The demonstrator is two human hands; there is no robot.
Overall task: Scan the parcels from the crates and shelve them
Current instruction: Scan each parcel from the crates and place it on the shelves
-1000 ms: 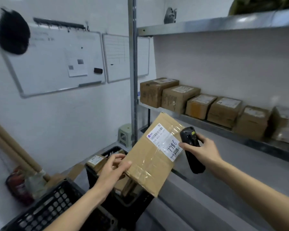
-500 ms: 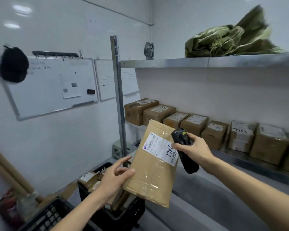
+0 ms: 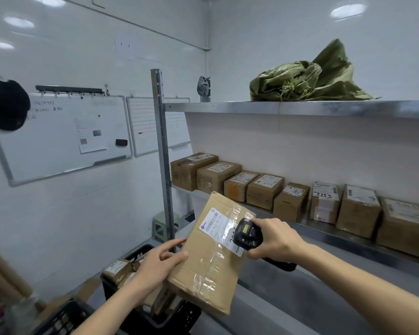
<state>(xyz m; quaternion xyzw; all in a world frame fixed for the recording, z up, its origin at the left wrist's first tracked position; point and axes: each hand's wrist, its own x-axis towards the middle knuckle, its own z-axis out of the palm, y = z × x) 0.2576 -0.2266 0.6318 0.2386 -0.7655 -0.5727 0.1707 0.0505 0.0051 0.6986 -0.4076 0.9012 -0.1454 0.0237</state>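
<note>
Head view: a person's two bare forearms reach in from the bottom edge of the frame. The left hand (image 3: 159,263), at about 7 o'clock from centre, grips the left edge of a flat brown cardboard parcel sealed with clear tape (image 3: 208,257), fingers curled round its side; the parcel is tilted, held in the air near 6 o'clock. The right hand (image 3: 275,239), at about 5 o'clock, is wrapped round a black handheld barcode scanner (image 3: 247,234), whose head sits over the parcel's white shipping label (image 3: 215,226). Below the parcel, toward 7 o'clock, a black plastic crate (image 3: 140,252) holds more small cardboard boxes. At 3 o'clock a steel shelf (image 3: 348,234) carries a row of brown cardboard boxes (image 3: 218,176) with white labels. Above, at 1 o'clock, an upper steel shelf (image 3: 300,108) bears a crumpled green woven sack (image 3: 307,82). At 9 o'clock a framed whiteboard (image 3: 63,136) hangs on the white wall.
</note>
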